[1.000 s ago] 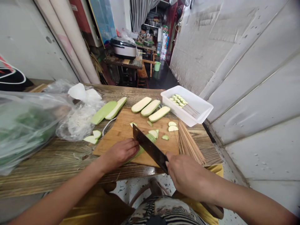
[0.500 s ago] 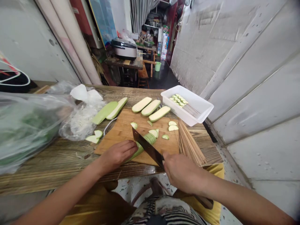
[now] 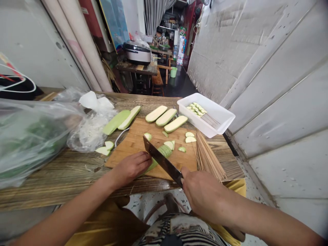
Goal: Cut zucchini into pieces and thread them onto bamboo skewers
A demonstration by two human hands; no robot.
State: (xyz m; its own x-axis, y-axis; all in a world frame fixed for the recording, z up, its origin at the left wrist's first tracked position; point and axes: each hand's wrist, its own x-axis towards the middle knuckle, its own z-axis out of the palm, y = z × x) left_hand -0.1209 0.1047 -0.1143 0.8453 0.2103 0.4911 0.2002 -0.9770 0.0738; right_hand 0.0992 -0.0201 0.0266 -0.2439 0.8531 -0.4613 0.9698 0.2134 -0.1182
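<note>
Head view: right hand [image 3: 202,194] closed around the handle of a cleaver [image 3: 162,160], blade angled across a green gourd half [image 3: 156,160] on the cutting board [image 3: 133,141]. Left hand [image 3: 132,166] curled, fingertips pressing the gourd just beside the blade. Cut slices [image 3: 189,137] near a skewer bundle [image 3: 207,155]; white tray [image 3: 217,116] behind, on the wooden table [image 3: 64,174].

Pale green squash [image 3: 156,158] is lying on a tan wooden board [image 3: 133,143]. The knife [image 3: 162,160] is showing dark steel. The tub [image 3: 217,118] is looking white, the bench [image 3: 64,171] grained brown, the skewers [image 3: 207,157] straw-coloured.
</note>
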